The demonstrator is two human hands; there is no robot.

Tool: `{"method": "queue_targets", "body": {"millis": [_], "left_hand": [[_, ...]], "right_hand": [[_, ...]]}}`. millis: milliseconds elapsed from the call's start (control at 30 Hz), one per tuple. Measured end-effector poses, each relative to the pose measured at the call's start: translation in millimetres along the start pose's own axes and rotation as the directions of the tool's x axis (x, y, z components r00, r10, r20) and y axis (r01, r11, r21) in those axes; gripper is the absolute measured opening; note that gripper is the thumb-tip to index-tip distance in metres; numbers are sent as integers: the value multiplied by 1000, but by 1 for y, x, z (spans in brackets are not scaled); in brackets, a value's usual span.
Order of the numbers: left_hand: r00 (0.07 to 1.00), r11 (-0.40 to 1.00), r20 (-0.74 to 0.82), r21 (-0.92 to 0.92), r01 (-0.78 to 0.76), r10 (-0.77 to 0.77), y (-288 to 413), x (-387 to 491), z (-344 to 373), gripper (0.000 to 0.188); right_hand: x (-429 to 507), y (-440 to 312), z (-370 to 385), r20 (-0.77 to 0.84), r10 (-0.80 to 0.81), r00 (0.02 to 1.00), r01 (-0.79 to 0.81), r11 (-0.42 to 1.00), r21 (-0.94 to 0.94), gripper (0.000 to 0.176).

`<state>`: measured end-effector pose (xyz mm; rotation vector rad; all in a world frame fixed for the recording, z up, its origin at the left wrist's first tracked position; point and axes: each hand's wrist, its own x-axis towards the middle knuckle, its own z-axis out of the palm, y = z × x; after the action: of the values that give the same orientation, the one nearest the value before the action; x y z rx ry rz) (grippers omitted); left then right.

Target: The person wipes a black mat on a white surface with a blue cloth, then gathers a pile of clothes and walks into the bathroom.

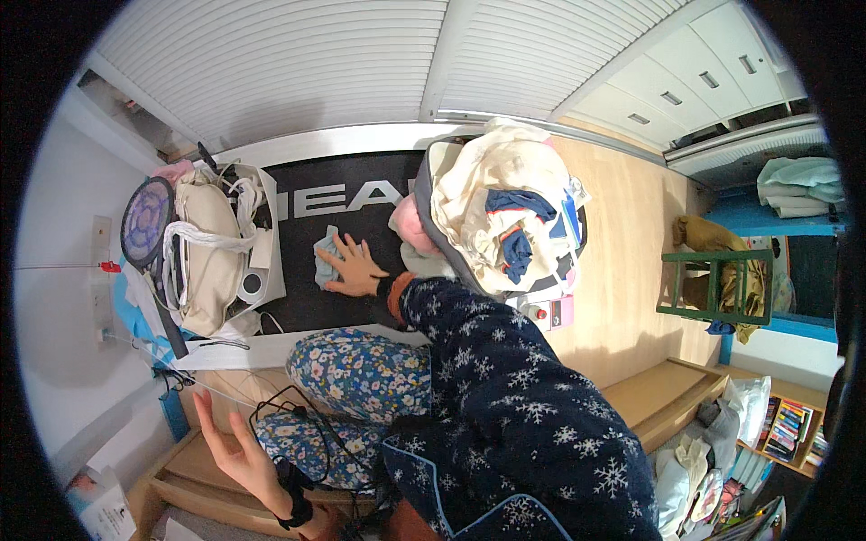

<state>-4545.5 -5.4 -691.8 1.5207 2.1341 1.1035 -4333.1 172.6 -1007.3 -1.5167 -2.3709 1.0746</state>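
Note:
My right hand (pixel 356 265) lies palm down with fingers spread, partly over a crumpled light grey-blue cloth (pixel 325 270). The cloth rests on a flat black panel (pixel 304 177) with large white HEAD lettering. My left hand (pixel 240 453) is raised at the lower left, fingers apart and nothing in it. Beside it, thin black cables (pixel 318 419) run across my flower-patterned trouser legs (pixel 365 372). Close to my right forearm stands a dark-rimmed container (pixel 440 233) heaped with cream and navy fabric (pixel 500 162).
At the left, a white carrier (pixel 270 203) holds a beige bag, with a purple electric swatter (pixel 147 220) against it. White louvred doors (pixel 284 61) line the far side. A red-capped bottle (pixel 539 313) and pink box (pixel 561 312) sit near my sleeve. A green stool (pixel 714 284) stands right.

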Motion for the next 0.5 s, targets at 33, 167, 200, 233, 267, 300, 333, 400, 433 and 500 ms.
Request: {"method": "queue_targets", "body": {"millis": [33, 167, 200, 233, 267, 300, 333, 400, 433, 500], "left_hand": [[1000, 1000, -2, -5, 11, -11, -3, 2, 2, 50], [999, 999, 9, 3, 53, -53, -6, 15, 12, 49], [999, 999, 14, 31, 33, -33, -6, 17, 13, 49], [1000, 998, 21, 55, 22, -23, -6, 20, 13, 50], [1000, 997, 26, 79, 15, -17, -8, 20, 12, 50], [999, 997, 29, 67, 30, -33, -6, 22, 11, 50], [999, 998, 24, 50, 44, -45, -7, 21, 9, 50], [998, 998, 12, 36, 54, -54, -8, 21, 3, 50], [999, 998, 4, 38, 53, -53, -9, 19, 0, 50], [997, 996, -10, 51, 73, -73, -10, 14, -9, 50]], "right_hand": [[2, -3, 10, -99, -42, 994, 40, 999, -18, 86], [1, -9, 37, -148, -201, 968, 187, 977, -104, 79], [7, -7, 36, -143, -282, 949, 262, 954, -142, 75], [13, -5, 32, -83, -338, 937, 320, 931, -174, 71], [25, 0, 25, -24, -320, 947, 307, 927, -217, 67], [34, 10, 14, -87, -327, 941, 308, 934, -180, 61], [48, 17, 3, -194, -301, 934, 257, 940, -224, 55], [92, 30, -26, -233, -52, 971, -70, 872, -485, 33], [97, 39, -37, -388, 73, 919, -260, 852, -454, 37], [107, 61, -58, -567, 196, 800, -464, 801, -378, 47]]}}
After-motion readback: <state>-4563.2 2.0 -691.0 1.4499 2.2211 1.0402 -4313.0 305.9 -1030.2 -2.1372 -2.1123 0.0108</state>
